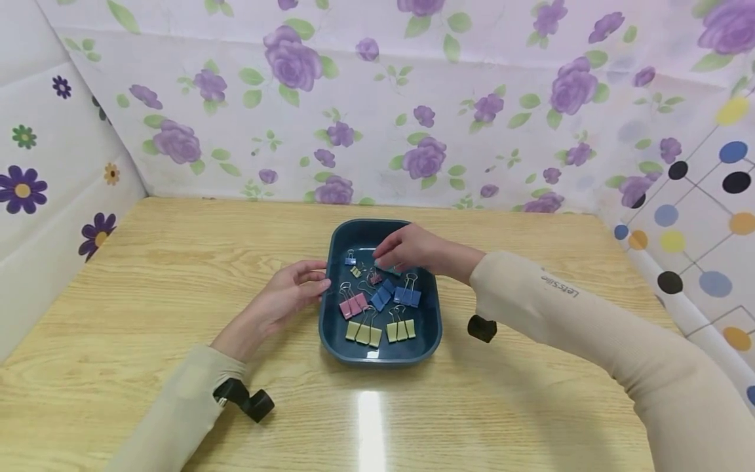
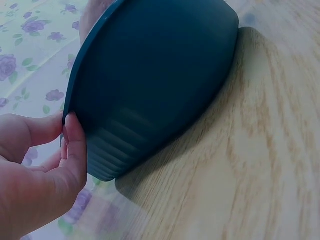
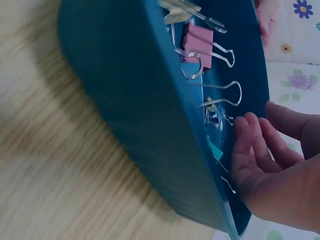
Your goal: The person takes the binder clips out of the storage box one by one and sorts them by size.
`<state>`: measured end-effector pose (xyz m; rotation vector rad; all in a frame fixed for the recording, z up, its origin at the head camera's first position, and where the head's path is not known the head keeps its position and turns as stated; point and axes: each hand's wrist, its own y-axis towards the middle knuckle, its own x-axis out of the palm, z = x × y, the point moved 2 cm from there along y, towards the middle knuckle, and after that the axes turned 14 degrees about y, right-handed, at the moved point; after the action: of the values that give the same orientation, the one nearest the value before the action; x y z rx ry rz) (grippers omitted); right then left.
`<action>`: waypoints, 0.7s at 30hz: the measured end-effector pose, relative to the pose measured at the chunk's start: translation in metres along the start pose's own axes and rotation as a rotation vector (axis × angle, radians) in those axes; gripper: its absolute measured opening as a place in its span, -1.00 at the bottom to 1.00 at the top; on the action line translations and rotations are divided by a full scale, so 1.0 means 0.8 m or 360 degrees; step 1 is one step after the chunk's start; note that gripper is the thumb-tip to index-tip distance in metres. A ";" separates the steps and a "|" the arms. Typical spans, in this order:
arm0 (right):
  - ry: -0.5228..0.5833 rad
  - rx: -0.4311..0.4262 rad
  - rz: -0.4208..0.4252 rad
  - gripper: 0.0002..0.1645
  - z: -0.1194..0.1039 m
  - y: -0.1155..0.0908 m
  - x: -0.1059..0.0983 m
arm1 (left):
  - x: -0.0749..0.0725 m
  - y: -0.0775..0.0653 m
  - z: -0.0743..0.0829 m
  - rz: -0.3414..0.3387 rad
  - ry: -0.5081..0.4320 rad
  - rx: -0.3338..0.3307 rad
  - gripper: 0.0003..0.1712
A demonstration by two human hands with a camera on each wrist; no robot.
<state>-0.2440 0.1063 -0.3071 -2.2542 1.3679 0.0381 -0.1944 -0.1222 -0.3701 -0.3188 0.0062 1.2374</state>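
A dark blue plastic tray (image 1: 381,358) stands on the table with several binder clips lying inside it. My left hand (image 1: 295,287) holds the tray's left rim, its thumb and fingertips at the edge. Inside the tray's far right part, my right hand (image 1: 413,248) hovers with relaxed, slightly bent fingers. Close under those fingers lies a teal binder clip (image 3: 215,149), partly hidden by the hand in the head view. Nearer the front are blue clips (image 1: 407,297), a pink clip (image 1: 353,305) and two yellow clips (image 1: 401,330). A small blue clip (image 1: 350,260) lies near the far left corner.
The wooden table (image 1: 177,275) reaches back to a wall covering (image 1: 366,118) with purple flowers. Dotted cloth (image 1: 702,262) borders the right side. A black wrist mount (image 1: 482,328) hangs below the right sleeve, another (image 1: 244,398) beside the left sleeve.
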 end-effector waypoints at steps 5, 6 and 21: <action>0.0027 0.0050 0.0011 -0.65 0.003 0.009 0.007 | 0.001 0.000 0.001 -0.0023 -0.0060 -0.0004 -0.43; 0.0019 0.0050 0.0007 -0.65 0.004 0.010 0.009 | 0.001 0.000 0.001 -0.0024 -0.0067 -0.0006 -0.43; -0.0064 0.0155 -0.0126 -0.74 0.007 0.021 0.016 | -0.001 0.000 -0.002 -0.0033 -0.0074 0.0002 -0.43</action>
<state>-0.2506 0.0914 -0.3223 -2.2121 1.2315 -0.0098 -0.1948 -0.1230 -0.3713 -0.2883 -0.0366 1.2241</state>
